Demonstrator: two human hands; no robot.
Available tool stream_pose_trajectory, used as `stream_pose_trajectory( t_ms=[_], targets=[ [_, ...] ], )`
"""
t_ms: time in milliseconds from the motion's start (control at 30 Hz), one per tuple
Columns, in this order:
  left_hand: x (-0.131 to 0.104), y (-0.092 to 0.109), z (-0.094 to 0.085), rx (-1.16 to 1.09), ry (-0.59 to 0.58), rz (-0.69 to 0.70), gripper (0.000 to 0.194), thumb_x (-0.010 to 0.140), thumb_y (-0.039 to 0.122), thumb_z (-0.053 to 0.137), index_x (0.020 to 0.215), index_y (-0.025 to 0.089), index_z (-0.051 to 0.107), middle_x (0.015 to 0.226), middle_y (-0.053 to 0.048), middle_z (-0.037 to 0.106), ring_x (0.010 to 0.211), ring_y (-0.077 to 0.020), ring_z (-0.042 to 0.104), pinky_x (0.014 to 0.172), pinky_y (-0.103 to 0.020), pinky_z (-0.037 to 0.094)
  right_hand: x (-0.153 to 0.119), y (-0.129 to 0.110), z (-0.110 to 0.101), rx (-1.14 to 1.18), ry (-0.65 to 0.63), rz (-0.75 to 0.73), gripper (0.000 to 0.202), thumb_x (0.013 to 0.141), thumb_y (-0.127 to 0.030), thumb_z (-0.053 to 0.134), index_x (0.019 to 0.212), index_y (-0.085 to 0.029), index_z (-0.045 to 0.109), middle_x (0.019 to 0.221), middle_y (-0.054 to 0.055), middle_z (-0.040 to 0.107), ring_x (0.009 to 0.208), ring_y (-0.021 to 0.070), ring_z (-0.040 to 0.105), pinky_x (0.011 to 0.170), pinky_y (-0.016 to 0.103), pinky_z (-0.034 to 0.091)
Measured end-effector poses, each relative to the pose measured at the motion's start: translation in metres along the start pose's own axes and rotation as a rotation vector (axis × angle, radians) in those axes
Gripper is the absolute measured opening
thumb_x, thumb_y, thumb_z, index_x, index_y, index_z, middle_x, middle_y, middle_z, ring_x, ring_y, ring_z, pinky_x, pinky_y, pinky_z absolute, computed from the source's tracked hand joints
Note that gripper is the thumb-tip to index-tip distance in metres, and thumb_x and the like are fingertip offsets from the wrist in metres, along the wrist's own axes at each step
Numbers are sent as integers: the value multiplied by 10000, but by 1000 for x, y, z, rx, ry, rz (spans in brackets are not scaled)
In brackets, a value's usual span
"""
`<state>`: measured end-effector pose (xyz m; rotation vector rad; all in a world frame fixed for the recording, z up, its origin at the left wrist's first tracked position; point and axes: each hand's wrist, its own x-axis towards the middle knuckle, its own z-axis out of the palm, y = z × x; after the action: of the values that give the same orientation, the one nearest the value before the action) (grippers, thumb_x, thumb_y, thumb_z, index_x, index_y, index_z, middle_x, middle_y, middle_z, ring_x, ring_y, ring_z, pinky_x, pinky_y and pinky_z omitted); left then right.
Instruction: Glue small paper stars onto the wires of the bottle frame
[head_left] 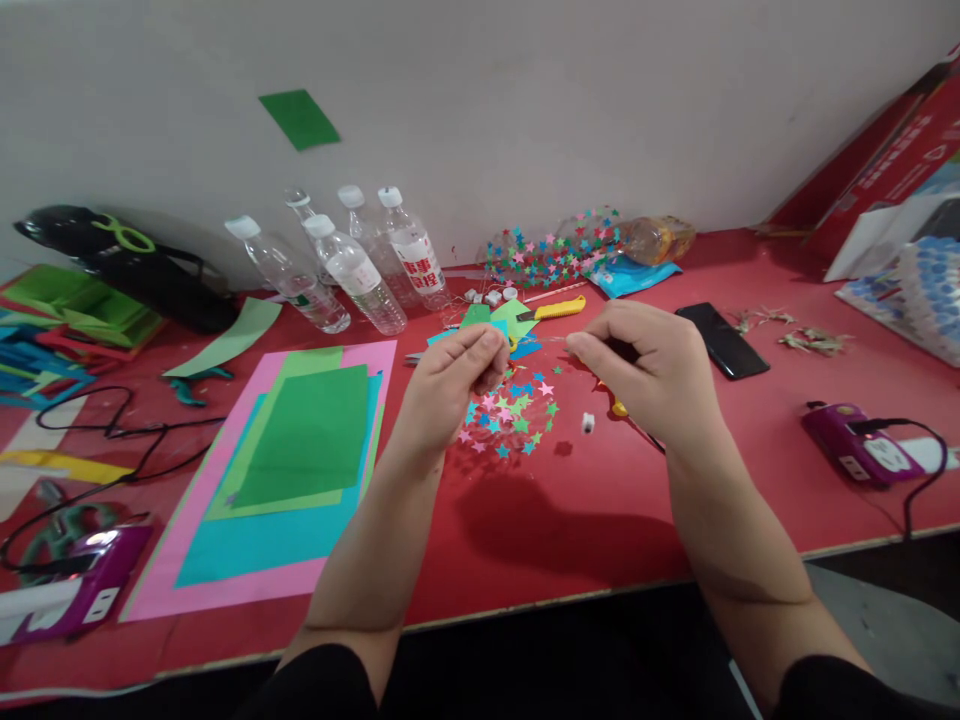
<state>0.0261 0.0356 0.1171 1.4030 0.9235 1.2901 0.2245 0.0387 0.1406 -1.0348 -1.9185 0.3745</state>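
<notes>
Both hands are raised over the middle of the red table. My left hand (461,375) is closed, thumb against the curled fingers; what it holds is too small to make out. My right hand (645,355) pinches thumb and forefinger together, and a faint thin strand seems to show at its fingertips. Below and between the hands, a clear plastic piece dotted with colored paper stars (517,415) rests on the table. A small white spool (588,423) lies right of it. Behind the hands are a yellow utility knife (559,308) and green and blue paper scraps (476,316).
Several plastic bottles (364,290) and a star-covered bottle (551,250) are by the wall. Colored paper sheets (307,440) are stacked at left. A phone (724,340) and purple power adapter (862,445) lie right; another purple adapter (94,580) and cables are at left.
</notes>
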Motion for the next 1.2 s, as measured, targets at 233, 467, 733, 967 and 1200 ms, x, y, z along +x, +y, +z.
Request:
stream_pose_trajectory(
  t_ms=[233,467,733,967,1200],
  targets=[
    [-4,3,1,321,100,186,377,956,294,457,594,190,439,553,34,395,523,-94,375,511,-255,309,-2,-6,0,198,-118,108,321,868,-189,549,557,-183,470,532,-59,363,518,72,335,510,255,246],
    [-10,14,-5,671,-71,401,215,908,144,506,994,196,695,982,-35,716,927,-152,641,833,-295,479,-4,-8,0,277,-218,126,310,862,-189,559,564,-175,478,546,-65,398,508,55,363,500,233,274],
    [-15,7,10,688,-134,392,161,909,240,585,938,235,743,868,-27,747,821,-165,674,772,-300,497,-3,-6,3,177,-231,13,295,869,-172,563,582,-171,496,570,-57,435,544,62,387,521,229,291],
    [-12,10,6,385,-143,175,87,840,202,651,782,201,715,730,-7,640,703,-134,570,667,-269,460,-2,-5,4,225,-242,29,243,896,-282,596,683,-166,603,617,-41,502,568,64,437,544,222,334],
    [-11,8,-2,148,154,97,41,785,207,704,745,200,713,662,20,630,592,-90,528,549,-209,429,-3,-1,-2,353,-248,213,120,873,-287,619,832,-175,636,659,-25,612,580,81,553,517,209,382]
  ],
)
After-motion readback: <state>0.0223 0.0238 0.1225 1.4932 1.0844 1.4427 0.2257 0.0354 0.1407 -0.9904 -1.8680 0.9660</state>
